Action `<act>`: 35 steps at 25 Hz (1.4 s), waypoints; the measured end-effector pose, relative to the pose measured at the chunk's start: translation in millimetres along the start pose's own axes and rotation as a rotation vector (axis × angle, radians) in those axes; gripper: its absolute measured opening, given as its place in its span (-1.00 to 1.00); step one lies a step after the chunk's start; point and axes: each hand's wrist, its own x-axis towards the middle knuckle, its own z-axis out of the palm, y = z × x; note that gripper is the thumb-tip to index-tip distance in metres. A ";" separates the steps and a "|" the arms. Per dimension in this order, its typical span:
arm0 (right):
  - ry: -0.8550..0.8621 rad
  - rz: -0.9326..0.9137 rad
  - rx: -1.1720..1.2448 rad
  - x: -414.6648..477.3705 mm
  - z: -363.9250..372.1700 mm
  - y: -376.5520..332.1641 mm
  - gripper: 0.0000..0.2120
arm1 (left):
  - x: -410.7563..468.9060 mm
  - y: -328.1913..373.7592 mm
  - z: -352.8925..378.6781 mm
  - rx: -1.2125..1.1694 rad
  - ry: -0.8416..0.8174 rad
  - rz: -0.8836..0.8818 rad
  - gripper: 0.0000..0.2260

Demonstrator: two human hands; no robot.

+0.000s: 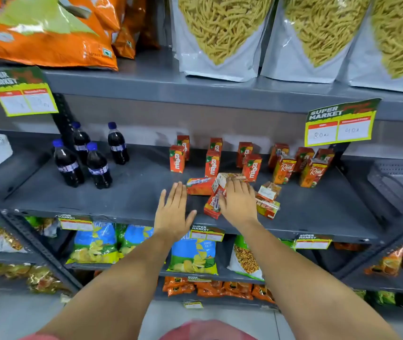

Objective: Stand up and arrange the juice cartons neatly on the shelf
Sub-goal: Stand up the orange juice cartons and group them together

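**Hands at the fallen cartons by the shelf's front edge**

Our left hand hovers flat with fingers spread wide, holding nothing, over the shelf near its front edge. Our right hand lies palm-down on the toppled juice cartons; whether it grips one, we cannot tell. More fallen cartons lie just right of that hand. Behind them, upright cartons stand in loose rows toward the back edge. Bare shelf runs left from our left hand to the cola bottles, which stand well apart from the cartons.
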 end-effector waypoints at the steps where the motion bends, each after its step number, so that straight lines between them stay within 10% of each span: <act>1: 0.024 0.018 0.010 6.3 0.0 2.0 -0.52 | 1.1 -0.5 4.9 0.032 -0.051 -0.031 -0.30; 12: -0.157 -0.167 0.057 70.8 1.9 -18.2 -0.51 | 19.3 -16.7 14.4 -0.040 -0.460 -0.113 -0.11; 25: -0.413 -0.194 -0.043 91.4 15.0 -60.4 -0.48 | 23.9 -24.6 14.3 -0.113 -0.574 -0.162 0.01; 35: -0.193 0.219 0.539 87.9 34.2 -92.2 -0.45 | 38.7 -28.5 0.5 -0.099 -0.779 -0.282 0.19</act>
